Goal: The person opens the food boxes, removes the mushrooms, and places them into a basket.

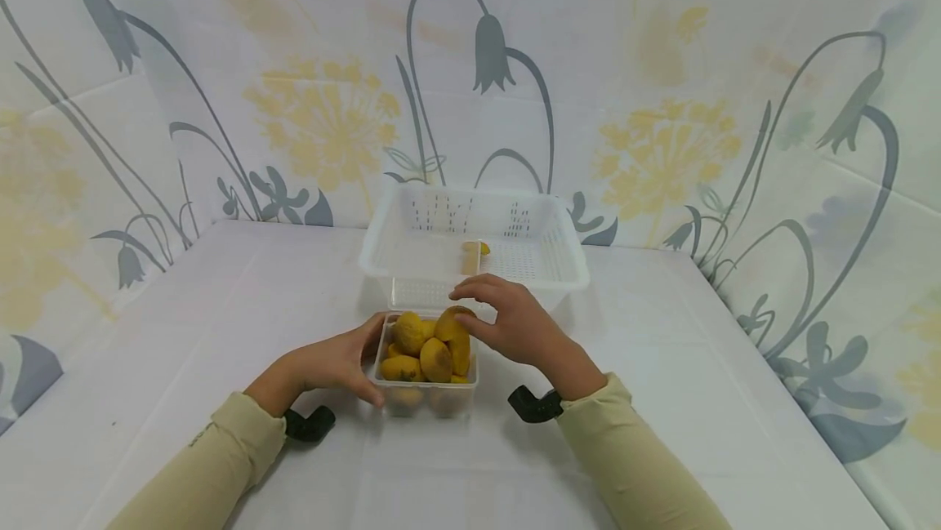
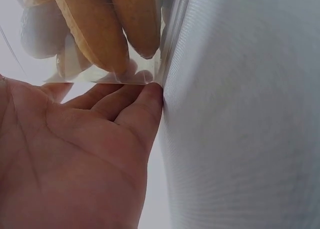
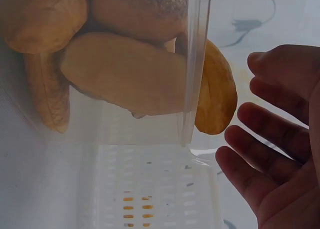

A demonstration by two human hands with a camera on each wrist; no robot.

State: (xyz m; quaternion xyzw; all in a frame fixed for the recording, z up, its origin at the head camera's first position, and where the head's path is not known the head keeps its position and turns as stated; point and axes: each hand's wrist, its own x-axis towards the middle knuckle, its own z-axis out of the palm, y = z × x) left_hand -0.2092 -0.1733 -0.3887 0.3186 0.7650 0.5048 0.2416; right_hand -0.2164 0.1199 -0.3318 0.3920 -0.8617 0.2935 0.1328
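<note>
A clear plastic box (image 1: 471, 387) full of yellow mangoes (image 1: 436, 360) stands on the white cloth. My left hand (image 1: 334, 362) holds the box at its left side, the thumb by the front corner and the fingers at the far corner. In the left wrist view, the fingertips show faintly through the box's clear wall. My right hand (image 1: 518, 326) hovers at the box's right rim with fingers spread and bent. Close to it, one mango (image 3: 217, 91) sticks up above the rim. A small gap separates those fingers from this mango in the right wrist view.
Right behind the box stands a white slotted plastic basket (image 1: 569, 265), with a little yellow fruit (image 1: 483, 248) inside. The box's clear lid (image 1: 422, 289) stands up against the basket's front. A flower-printed cloth (image 1: 470, 138) hangs at the back and sides.
</note>
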